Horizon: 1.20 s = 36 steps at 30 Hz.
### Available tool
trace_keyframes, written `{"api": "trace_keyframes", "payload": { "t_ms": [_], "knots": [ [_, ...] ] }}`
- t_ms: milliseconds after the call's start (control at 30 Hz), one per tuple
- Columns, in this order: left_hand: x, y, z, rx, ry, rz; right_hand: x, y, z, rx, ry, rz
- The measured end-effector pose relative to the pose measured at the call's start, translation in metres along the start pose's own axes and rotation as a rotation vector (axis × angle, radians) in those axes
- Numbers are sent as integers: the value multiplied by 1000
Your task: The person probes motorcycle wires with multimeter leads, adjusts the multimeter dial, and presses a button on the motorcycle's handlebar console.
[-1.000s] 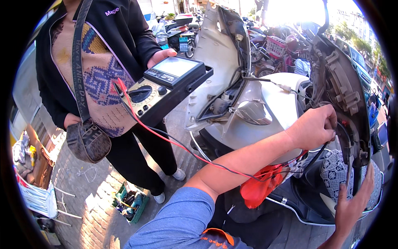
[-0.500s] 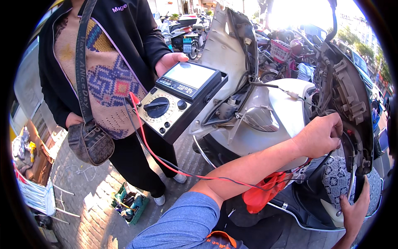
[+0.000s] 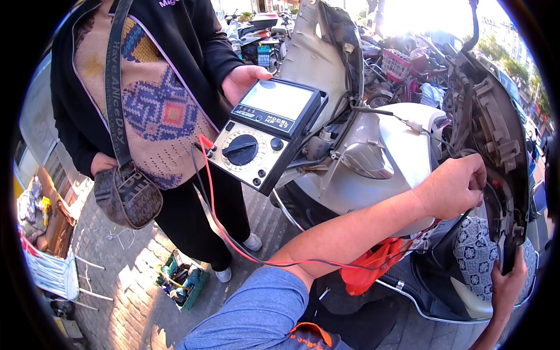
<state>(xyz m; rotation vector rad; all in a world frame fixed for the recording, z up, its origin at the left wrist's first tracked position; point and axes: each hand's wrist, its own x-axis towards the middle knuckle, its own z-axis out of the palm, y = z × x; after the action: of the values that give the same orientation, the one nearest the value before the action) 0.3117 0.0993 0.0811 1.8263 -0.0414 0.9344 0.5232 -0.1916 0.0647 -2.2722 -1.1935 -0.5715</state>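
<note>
My left hand [image 3: 455, 186] is pinched inside a scooter's opened dark front panel [image 3: 493, 125], among wiring; what the fingertips hold is hidden. My right hand [image 3: 507, 277] grips that panel's lower edge, beside the patterned seat cover [image 3: 473, 254]. Another person [image 3: 146, 105] stands at left, one hand [image 3: 242, 81] on an analog multimeter [image 3: 268, 128], its face turned up. Red and black leads [image 3: 211, 204] run from it across my left forearm toward the panel. The white front body [image 3: 402, 146] is below the exposed wires, and a red bag [image 3: 364, 274] hangs beneath my arm.
A green crate of tools [image 3: 182, 280] stands on the pavement by the person's feet. A folding chair [image 3: 49, 271] and cardboard [image 3: 52, 233] lie at far left. Parked scooters [image 3: 259, 44] and bicycles with a pink basket [image 3: 395, 63] crowd the background.
The other person has shifted the multimeter rightward and tilted its face more toward me. My right hand has risen onto the panel's lower edge and closed there. My left hand has moved slightly right.
</note>
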Motion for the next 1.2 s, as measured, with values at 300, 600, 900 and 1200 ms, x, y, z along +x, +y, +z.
{"api": "trace_keyframes", "payload": {
  "t_ms": [300,600,900,1200],
  "knots": [
    [0,4,-1,35,-10,-15,1,-7,-2,-3,-3,22],
    [1,3,-1,45,-7,-25,4,0,0,-22,-9,1],
    [3,0,-2,68,-14,-25,-4,-4,2,-142,-68,74],
    [3,-2,-3,95,-11,-20,-31,-19,-9,-332,-126,25]
  ]
}}
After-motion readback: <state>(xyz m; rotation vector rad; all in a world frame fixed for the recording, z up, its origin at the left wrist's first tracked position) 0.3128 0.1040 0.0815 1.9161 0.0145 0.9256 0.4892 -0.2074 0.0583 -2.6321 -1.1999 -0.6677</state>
